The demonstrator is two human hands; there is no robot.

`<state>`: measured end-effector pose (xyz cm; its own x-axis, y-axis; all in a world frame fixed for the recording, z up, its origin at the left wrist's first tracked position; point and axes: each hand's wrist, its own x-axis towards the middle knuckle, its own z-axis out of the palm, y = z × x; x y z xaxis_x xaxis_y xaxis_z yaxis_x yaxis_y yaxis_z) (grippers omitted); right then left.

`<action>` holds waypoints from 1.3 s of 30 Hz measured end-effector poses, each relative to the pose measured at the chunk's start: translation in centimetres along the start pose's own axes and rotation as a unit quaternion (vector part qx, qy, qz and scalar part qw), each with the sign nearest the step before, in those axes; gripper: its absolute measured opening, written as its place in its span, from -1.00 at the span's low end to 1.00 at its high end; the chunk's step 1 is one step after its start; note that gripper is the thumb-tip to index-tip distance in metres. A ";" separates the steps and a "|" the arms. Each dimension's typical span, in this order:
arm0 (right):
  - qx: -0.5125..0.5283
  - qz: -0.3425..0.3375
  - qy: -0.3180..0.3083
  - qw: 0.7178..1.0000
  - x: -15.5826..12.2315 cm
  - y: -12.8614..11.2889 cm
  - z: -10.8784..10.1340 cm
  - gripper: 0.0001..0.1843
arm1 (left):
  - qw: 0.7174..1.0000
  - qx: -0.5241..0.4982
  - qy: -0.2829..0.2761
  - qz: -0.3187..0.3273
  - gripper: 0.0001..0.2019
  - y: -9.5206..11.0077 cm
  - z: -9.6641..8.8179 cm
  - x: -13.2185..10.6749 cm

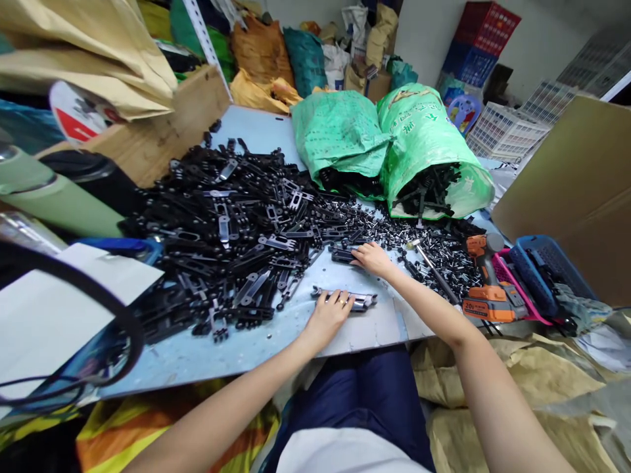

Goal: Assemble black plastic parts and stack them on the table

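My left hand (331, 315) lies over a shiny dark elongated part (365, 301) near the table's front edge, its fingers curled across the top. Farther back, the fingers of my right hand (373, 259) close over the end of a black elongated part (341, 253). The undersides of both parts are hidden. To the left spreads a big heap of black slotted, fork-ended plastic pieces (246, 223). Beyond my right hand lie many small screws or pins (379, 226). A metal-shafted tool with a dark handle (436, 272) rests right of my right forearm.
Two green sacks (340, 131) of black parts lie at the back. At right are an orange cordless drill (488, 289), a pink basket (517, 282) and a blue basket (552, 263) beside a cardboard box (572, 197). A green bottle (59, 190) and black cable (131, 322) are left.
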<state>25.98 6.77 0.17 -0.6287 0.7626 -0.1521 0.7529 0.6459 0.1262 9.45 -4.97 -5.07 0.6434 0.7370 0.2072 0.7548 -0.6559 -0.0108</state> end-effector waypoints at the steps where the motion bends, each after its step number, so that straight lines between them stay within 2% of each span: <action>1: 0.013 0.008 0.019 1.000 0.8 0.1 -0.2 -0.58 | 1.000 -0.006 -0.013 -0.006 -0.66 -0.3 0.0 1.2; 4: 0.060 0.072 0.081 0.992 4.3 1.2 -1.5 -0.58 | 0.997 -0.020 -0.061 -0.033 -0.64 -1.1 -0.2 5.1; 7: 0.102 0.173 0.094 0.975 8.0 3.6 -3.1 -0.59 | 0.997 -0.029 -0.044 -0.059 -0.65 -2.2 -0.9 7.5; 10: 0.150 0.249 0.083 0.953 11.1 6.3 -3.9 -0.57 | 0.994 -0.042 0.016 -0.099 -0.64 -4.5 -2.1 8.0; 12: 0.179 0.273 0.080 0.942 12.9 7.9 -3.7 -0.54 | 0.986 -0.040 0.025 -0.158 -0.64 -6.7 -2.9 7.9; 16: 0.242 0.305 0.079 0.917 16.0 9.7 -2.4 -0.52 | 0.963 0.011 -0.033 -0.268 -0.54 -11.3 -3.4 7.7; 20: 0.312 0.343 0.089 0.882 17.1 10.5 -1.7 -0.70 | 0.950 0.034 -0.107 -0.291 -0.53 -14.2 -2.8 7.8; 23: 0.380 0.352 0.107 0.849 15.6 10.7 -1.7 -0.77 | 0.959 0.014 -0.102 -0.266 -0.68 -15.2 -2.4 7.9; 27: 0.483 0.323 0.134 0.803 10.6 9.2 -2.0 -0.71 | 0.965 -0.022 0.013 -0.260 -0.78 -15.3 -2.5 7.6; 28: 0.530 0.300 0.136 0.781 8.8 8.5 -2.1 -0.71 | 0.961 -0.043 0.041 -0.268 -0.78 -14.9 -2.6 7.3; 29: 0.593 0.266 0.132 0.748 7.0 7.6 -2.0 -0.69 | 0.957 -0.072 0.065 -0.275 -0.76 -14.3 -2.8 6.9; 30: 0.665 0.221 0.118 0.703 5.1 6.6 -1.9 -0.66 | 0.951 -0.108 0.085 -0.276 -0.75 -13.5 -3.0 6.4; 32: 0.788 0.125 0.073 0.598 1.5 4.4 -1.5 -0.59 | 0.939 -0.189 0.121 -0.259 -0.71 -11.4 -3.4 5.1; 33: 0.820 0.091 0.051 0.563 -0.2 3.3 -1.2 -0.56 | 0.931 -0.229 0.138 -0.247 -0.68 -10.2 -3.5 4.4; 34: 0.828 0.074 0.040 0.555 -1.7 2.2 -0.9 -0.54 | 0.924 -0.264 0.152 -0.232 -0.63 -8.9 -3.7 3.6; 35: 0.815 0.073 0.045 0.573 -3.1 1.1 -0.5 -0.52 | 0.918 -0.289 0.162 -0.218 -0.58 -7.7 -3.9 2.9; 36: 0.779 0.085 0.065 0.618 -4.3 0.1 -0.1 -0.51 | 0.914 -0.305 0.168 -0.207 -0.52 -6.6 -4.0 2.3; 37: 0.715 0.109 0.088 0.685 -5.5 -0.9 0.3 -0.52 | 0.914 -0.312 0.171 -0.195 -0.50 -5.7 -4.0 1.7; 39: 0.509 0.171 0.106 0.837 -7.6 -2.6 1.2 -0.58 | 0.918 -0.315 0.168 -0.174 -0.52 -4.1 -3.7 0.8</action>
<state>29.00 -0.73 -0.19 -0.2815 0.9556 -0.0873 0.6045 0.1059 -0.7896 6.38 -2.32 -1.28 0.2225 0.8968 0.3824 0.6146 -0.4335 0.6590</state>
